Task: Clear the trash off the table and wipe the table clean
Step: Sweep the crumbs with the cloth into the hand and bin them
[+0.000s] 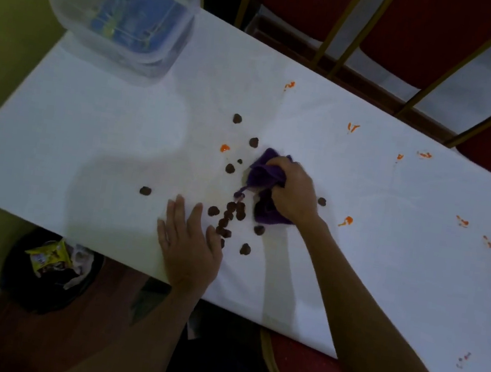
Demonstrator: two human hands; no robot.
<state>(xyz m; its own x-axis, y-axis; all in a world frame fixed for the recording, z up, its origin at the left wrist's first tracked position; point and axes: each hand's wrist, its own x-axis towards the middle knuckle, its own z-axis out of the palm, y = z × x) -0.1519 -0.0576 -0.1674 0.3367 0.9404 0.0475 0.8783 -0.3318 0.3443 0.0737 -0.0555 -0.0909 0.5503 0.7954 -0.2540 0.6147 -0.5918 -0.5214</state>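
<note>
Risks flicking bits (229, 215) past flat-spread left hand (189, 247) off table (100, 166) at six o'clock with cloth (266, 170) clenched in right hand (295, 192).

Single head-worn view, steeply down, close over the table (383, 266).

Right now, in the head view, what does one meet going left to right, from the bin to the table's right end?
From the left: black trash bin → lone brown piece → left hand → right hand gripping the purple cloth → orange smear beside the wrist → orange smears toward the right end.
</note>
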